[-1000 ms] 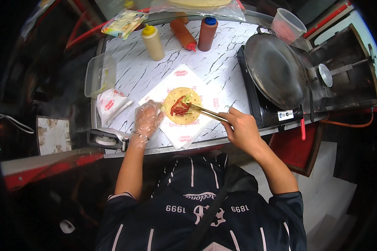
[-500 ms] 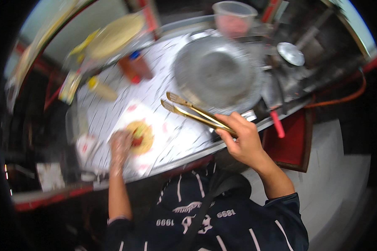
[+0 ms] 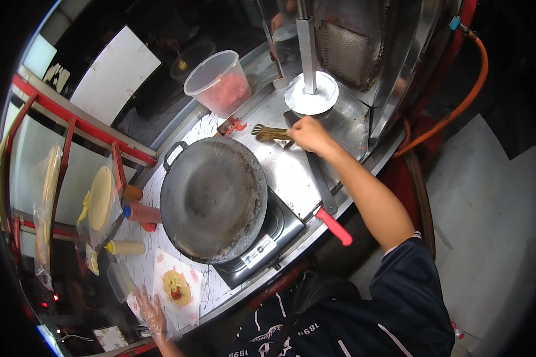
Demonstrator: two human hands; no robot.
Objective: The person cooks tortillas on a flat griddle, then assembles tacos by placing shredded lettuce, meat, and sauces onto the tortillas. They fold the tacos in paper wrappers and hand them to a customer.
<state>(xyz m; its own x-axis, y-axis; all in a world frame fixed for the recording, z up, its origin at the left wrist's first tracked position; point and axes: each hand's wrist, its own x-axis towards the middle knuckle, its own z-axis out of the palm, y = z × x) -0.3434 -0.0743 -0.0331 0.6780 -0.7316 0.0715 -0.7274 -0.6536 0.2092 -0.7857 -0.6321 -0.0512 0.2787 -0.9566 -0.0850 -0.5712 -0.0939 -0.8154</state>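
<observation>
Right hand, grip closed around gold tongs, reaches over metal tray, tong tips near red scraps. Left hand (in clear plastic glove), grip released, fingers spread, just beside tortilla with red and green filling, which lies on white printed paper on marbled table. Between hands: round black pan over portable stove. Red-handled knife at tray's edge; translucent tub beyond pan.

Right hand clenched in a grip, well ahead of left hand; right forearm slants back from it. Left hand gloved, fingers extended, parted; left forearm mostly cut off.
</observation>
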